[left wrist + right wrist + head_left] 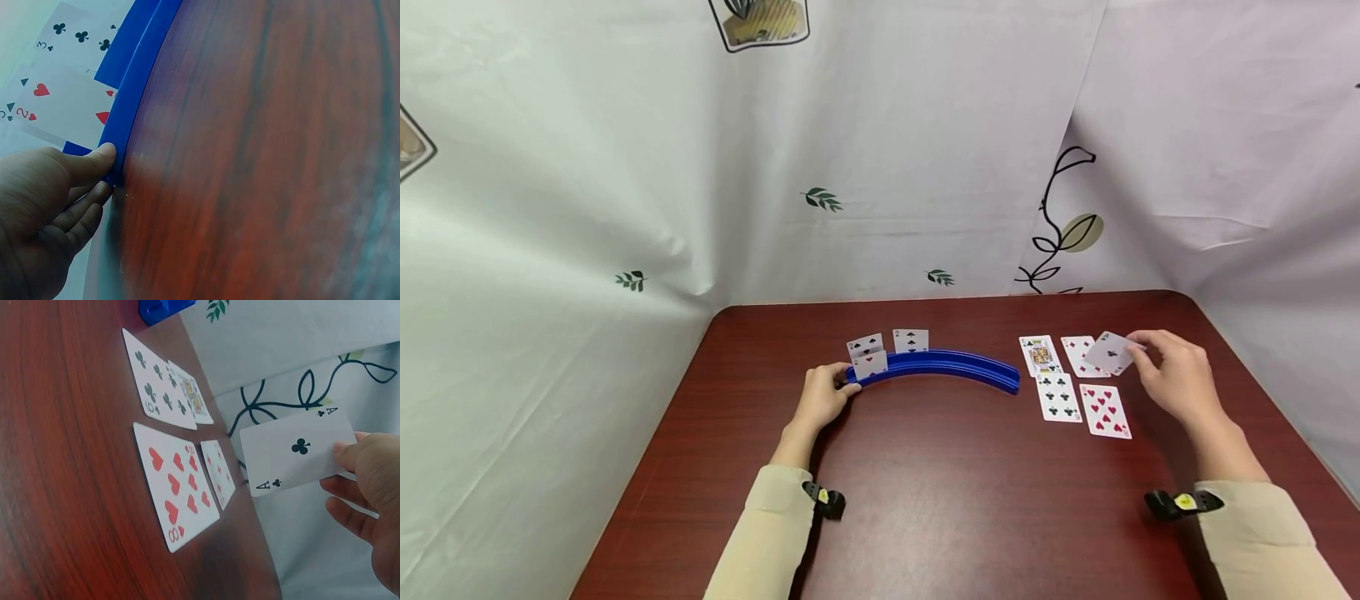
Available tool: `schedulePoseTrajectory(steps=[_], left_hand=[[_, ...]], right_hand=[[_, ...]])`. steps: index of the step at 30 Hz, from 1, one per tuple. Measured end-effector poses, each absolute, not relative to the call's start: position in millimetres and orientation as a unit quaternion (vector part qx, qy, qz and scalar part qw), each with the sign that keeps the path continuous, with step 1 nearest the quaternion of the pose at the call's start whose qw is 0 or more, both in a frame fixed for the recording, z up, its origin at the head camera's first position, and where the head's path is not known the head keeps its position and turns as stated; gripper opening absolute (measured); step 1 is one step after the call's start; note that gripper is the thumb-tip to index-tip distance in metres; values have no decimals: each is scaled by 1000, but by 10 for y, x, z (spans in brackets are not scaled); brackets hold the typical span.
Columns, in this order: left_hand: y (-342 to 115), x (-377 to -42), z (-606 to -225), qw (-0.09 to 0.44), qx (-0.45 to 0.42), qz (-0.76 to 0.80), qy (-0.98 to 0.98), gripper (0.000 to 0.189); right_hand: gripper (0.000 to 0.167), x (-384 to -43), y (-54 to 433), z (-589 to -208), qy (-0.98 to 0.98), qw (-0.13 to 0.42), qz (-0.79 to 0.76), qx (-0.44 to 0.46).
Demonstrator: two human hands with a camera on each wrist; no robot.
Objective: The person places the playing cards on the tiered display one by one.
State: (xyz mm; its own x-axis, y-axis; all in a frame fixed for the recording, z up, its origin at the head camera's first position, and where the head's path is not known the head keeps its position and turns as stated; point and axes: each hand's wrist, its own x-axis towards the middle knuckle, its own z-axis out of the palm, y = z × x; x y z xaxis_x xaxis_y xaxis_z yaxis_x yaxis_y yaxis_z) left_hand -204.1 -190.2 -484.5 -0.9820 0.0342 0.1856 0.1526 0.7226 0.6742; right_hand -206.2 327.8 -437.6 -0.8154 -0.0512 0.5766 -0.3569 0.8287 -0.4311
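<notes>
My left hand (822, 398) pinches the left end of a curved blue card holder (955, 364), thumb on its front side. Standing in the holder are a two of hearts (69, 106), a spade card (865, 343) partly hidden behind it, and a three of clubs (912, 340) to their right. Over on the right, my right hand (1176, 379) pinches an ace of clubs (281, 450) by one end, raised above the table. In the head view this ace overlaps a diamond card (1077, 352) lying below.
Face up beside the diamond card lie a king (1040, 356), a six of clubs (1059, 398) and an eight of hearts (1106, 412). The king's lower edge meets the six. A patterned white cloth (880, 167) hangs behind the dark red-brown table (940, 483).
</notes>
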Motion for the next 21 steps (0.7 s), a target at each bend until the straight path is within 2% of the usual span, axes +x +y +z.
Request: schedulePoseTrajectory(steps=[21], left_hand=[[-1896, -2042, -4839, 84, -53, -371, -923, 33]], right_hand=[[15, -2186, 2988, -4310, -904, 292, 275, 150]])
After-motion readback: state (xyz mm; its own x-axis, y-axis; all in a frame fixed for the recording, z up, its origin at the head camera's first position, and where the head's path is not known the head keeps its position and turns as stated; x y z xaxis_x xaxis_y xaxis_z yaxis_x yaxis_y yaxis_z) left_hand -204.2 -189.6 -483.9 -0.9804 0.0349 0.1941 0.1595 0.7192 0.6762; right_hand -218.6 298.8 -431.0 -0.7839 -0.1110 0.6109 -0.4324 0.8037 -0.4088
